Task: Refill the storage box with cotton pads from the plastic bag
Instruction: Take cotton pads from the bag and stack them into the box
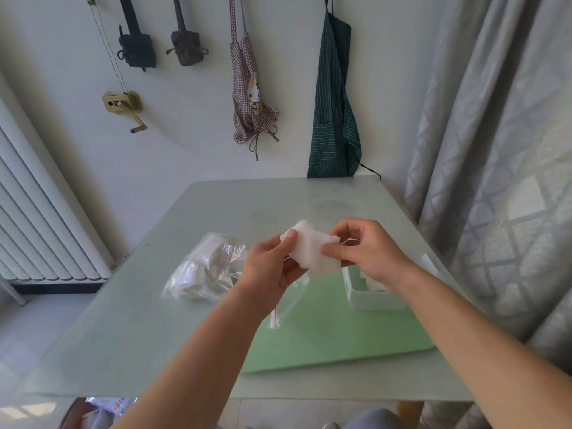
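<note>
Cotton pads (311,250) are pinched in the air by the left hand (272,264) and the right hand (368,249), with the plastic bag (207,267) below-left of this grip and the storage box (371,294) just under its right side, so the transfer seems under way and they probably need lowering into that box next.

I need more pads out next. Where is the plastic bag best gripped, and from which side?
Pinch the plastic bag at its flat, clear mouth by the red strip, coming from the near side. The far end bulges with pads, so it is probably harder to pinch.
</note>
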Action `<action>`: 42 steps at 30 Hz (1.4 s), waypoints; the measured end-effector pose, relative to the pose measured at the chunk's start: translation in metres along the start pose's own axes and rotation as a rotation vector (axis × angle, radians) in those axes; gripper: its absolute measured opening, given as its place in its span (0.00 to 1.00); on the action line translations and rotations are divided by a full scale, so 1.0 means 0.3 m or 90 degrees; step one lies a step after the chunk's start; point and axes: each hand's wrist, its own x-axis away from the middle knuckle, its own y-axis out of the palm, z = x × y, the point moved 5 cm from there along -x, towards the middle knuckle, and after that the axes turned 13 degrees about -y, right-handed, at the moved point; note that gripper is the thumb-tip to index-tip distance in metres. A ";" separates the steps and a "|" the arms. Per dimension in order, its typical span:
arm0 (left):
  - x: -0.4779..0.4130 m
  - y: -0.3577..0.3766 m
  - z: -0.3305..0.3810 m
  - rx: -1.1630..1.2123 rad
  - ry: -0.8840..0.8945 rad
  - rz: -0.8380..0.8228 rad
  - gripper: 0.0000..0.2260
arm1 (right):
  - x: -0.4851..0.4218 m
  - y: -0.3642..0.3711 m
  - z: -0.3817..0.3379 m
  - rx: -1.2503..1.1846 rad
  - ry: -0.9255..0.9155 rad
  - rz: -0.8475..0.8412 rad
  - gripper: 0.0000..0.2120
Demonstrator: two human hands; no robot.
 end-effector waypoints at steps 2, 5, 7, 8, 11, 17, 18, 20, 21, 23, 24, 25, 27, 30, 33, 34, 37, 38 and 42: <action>-0.006 -0.015 0.007 -0.043 0.030 0.049 0.12 | 0.001 -0.018 -0.004 -0.032 0.012 0.009 0.08; -0.006 -0.020 0.020 -0.176 0.092 0.133 0.10 | 0.005 -0.040 -0.027 -0.131 0.042 -0.006 0.08; 0.000 -0.003 0.016 -0.199 0.096 0.127 0.09 | 0.004 -0.034 -0.046 -0.142 0.049 -0.046 0.09; 0.004 0.007 0.013 -0.201 0.094 0.116 0.08 | 0.001 -0.027 -0.051 -0.115 0.046 -0.065 0.08; 0.007 0.025 0.005 -0.213 0.091 0.084 0.09 | -0.010 -0.008 -0.054 -0.014 0.032 -0.080 0.07; 0.005 0.044 -0.001 -0.224 0.077 0.031 0.09 | -0.016 -0.009 -0.042 0.062 0.034 -0.057 0.10; 0.005 0.045 -0.001 -0.227 0.074 0.031 0.09 | -0.018 -0.010 -0.041 0.077 0.035 -0.053 0.11; 0.001 0.046 0.002 -0.229 0.067 0.033 0.11 | -0.022 -0.015 -0.041 0.111 0.037 -0.050 0.12; 0.001 0.048 0.003 -0.224 0.057 0.032 0.13 | -0.025 -0.018 -0.041 0.129 0.039 -0.051 0.13; 0.000 0.054 0.003 -0.219 0.037 0.014 0.14 | -0.029 -0.025 -0.040 0.175 0.041 -0.053 0.16; -0.001 0.057 0.004 -0.240 0.042 0.000 0.13 | -0.029 -0.029 -0.037 0.200 0.041 -0.057 0.19; -0.001 0.059 0.004 -0.271 0.051 -0.015 0.12 | -0.032 -0.033 -0.035 0.225 0.040 -0.066 0.22; -0.018 0.059 -0.008 -0.332 0.062 -0.034 0.18 | -0.032 -0.044 -0.035 0.260 0.036 -0.109 0.26; -0.043 0.053 -0.014 -0.415 0.096 -0.010 0.22 | -0.033 -0.043 -0.055 0.265 0.047 -0.200 0.27; -0.071 0.055 -0.025 -0.442 0.125 0.008 0.23 | -0.044 -0.050 -0.079 0.383 0.036 -0.270 0.24; -0.078 0.056 -0.030 -0.447 0.131 0.025 0.24 | -0.048 -0.058 -0.084 0.422 0.033 -0.293 0.21; -0.110 0.076 -0.044 -0.465 0.150 0.082 0.19 | -0.063 -0.127 -0.079 0.462 0.034 -0.327 0.09; -0.122 0.092 -0.049 -0.495 0.159 0.093 0.16 | -0.068 -0.166 -0.069 0.452 0.038 -0.305 0.09; -0.160 0.163 -0.077 -0.762 0.227 0.130 0.07 | -0.054 -0.316 -0.007 0.330 0.097 -0.167 0.13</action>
